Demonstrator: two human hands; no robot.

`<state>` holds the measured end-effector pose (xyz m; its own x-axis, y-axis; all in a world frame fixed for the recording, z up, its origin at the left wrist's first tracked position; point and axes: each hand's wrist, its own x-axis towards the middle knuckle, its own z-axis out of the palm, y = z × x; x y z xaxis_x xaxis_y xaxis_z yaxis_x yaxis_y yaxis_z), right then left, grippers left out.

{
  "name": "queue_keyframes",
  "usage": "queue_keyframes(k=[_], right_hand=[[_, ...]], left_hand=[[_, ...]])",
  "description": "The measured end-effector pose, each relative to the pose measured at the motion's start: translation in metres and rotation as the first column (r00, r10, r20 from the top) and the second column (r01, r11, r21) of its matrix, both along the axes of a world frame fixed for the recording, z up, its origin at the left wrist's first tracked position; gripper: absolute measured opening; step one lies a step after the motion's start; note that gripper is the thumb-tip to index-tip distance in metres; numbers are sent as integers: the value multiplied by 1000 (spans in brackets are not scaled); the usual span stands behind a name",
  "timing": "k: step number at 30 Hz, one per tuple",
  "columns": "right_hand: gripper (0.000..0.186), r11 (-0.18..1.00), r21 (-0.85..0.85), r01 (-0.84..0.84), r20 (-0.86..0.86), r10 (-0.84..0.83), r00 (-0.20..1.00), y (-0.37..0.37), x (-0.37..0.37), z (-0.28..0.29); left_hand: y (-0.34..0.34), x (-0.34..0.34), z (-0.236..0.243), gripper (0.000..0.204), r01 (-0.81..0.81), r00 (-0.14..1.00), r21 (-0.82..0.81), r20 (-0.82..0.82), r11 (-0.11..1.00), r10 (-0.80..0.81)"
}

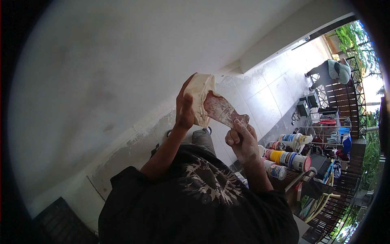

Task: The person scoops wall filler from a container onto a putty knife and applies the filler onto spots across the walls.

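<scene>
Tub (198, 91): clamped in our left hand (186, 112). Scraper (222, 111): pinched in our right hand (245, 142). Risk: overtilting could spill paste (214, 93).

The container (199, 97) is cream, the white-smeared scraper (222, 110) apparently reddish-brown.
</scene>
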<state>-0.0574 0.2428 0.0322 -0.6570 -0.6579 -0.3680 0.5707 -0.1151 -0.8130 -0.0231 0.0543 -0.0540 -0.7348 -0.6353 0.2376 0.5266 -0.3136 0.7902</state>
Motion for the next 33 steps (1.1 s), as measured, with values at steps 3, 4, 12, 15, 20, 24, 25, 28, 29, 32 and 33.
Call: queue_keyframes(k=[3,4,12,15,20,24,25,28,29,32,33], right_hand=[[17,995,-63,77,138,-67,988,-3,-3,-1],[17,992,-82,95,215,-76,974,-3,-6,-3],[18,955,-222,195,268,-132,954,-10,-12,10],[16,907,-348,236,316,-124,941,-12,-17,10],[15,866,-475,156,374,38,926,-29,-19,12],[17,856,-509,90,271,60,961,-42,-33,25],[18,868,-490,82,264,58,963,-45,-38,32],[19,857,-510,75,246,62,967,-57,-55,41],[20,844,-531,78,239,61,969,-60,-63,45],[19,815,-576,67,201,61,978,-60,-90,51],[19,804,-592,55,187,71,980,-57,-97,53]], left_hand=[[0,-1,2,91,-24,1000,-32,5,999,24],[-1,-1,1,91,-25,1000,-33,5,999,25],[-10,-6,-5,71,-15,999,513,34,858,-3],[-16,-7,7,71,52,999,599,-34,799,-40],[-28,3,20,74,54,998,558,-59,828,-25],[-36,10,26,72,4,997,520,-68,854,37],[-40,11,26,72,13,996,494,-83,869,32],[-49,22,18,73,-34,993,486,-82,873,84],[-50,25,18,73,-26,992,467,-98,884,81],[-41,35,15,74,-151,980,476,-40,866,193],[-36,40,9,74,-166,977,506,-32,846,211]])
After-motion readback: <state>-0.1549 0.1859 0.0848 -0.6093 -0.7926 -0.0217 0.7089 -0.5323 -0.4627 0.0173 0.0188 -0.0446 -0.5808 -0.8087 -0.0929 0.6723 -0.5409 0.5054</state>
